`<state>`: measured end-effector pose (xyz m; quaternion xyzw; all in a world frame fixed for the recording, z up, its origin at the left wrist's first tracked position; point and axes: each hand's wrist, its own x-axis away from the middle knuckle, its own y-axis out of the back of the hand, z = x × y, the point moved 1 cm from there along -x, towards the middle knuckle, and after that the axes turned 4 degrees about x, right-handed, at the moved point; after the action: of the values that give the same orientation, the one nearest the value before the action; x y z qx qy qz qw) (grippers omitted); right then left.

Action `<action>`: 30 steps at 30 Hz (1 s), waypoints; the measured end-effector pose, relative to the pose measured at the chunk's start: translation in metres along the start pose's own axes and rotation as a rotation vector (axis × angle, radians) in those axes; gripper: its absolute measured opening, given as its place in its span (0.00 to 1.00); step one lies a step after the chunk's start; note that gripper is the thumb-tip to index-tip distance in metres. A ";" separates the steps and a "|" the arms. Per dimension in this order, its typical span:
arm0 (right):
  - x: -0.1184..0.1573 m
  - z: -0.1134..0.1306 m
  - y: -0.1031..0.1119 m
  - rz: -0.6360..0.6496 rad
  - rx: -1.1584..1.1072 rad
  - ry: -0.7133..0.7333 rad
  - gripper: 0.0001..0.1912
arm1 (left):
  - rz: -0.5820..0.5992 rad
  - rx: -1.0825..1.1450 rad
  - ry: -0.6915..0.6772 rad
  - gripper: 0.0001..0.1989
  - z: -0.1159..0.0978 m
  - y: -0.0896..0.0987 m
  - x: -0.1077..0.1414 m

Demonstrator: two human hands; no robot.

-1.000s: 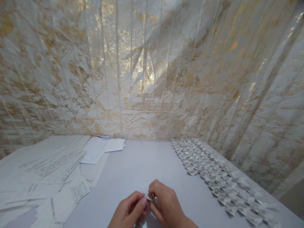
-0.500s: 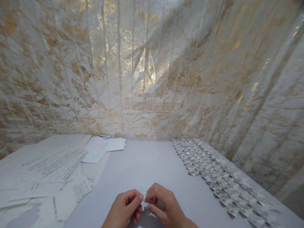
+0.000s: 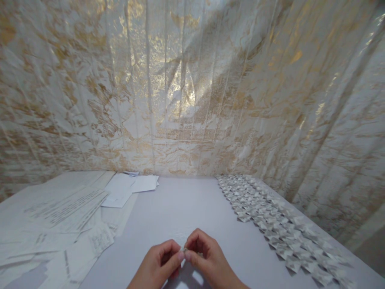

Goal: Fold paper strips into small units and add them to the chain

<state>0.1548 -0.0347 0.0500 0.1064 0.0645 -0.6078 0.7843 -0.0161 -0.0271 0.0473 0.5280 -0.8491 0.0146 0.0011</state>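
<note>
Near the middle of the table's close edge, the left hand and the right hand meet over a small pale bit of paper. Both hands pinch it, with each thumb and pointing finger pressed close, so the bit sits right between the fingertips (most of it is hidden, so I cannot tell its shape). Half a second ago the hands were a little more apart and more of the white bit showed between them; now the two thumb tips are side by side, almost touching. A full second ago the right hand was curled over more, and its thumb was harder to see; now that thumb points toward the left one. The other things have stayed where they were. Along the table's right side lie long rows of little folded paper pieces, packed close, with pointy ends. On the table's left side, big printed sheets lie on top of each other in a messy spread. Toward the table's far edge, beside those sheets, are some plain white papers. Past that far edge hangs a shiny white and gold cloth, full of folds.
</note>
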 end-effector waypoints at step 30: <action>0.001 -0.005 0.004 0.084 0.210 0.105 0.13 | -0.059 0.122 -0.126 0.17 0.014 0.006 -0.004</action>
<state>0.1595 -0.0337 0.0454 0.2220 0.0370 -0.5716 0.7891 -0.0200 -0.0215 0.0328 0.5519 -0.8290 0.0329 -0.0842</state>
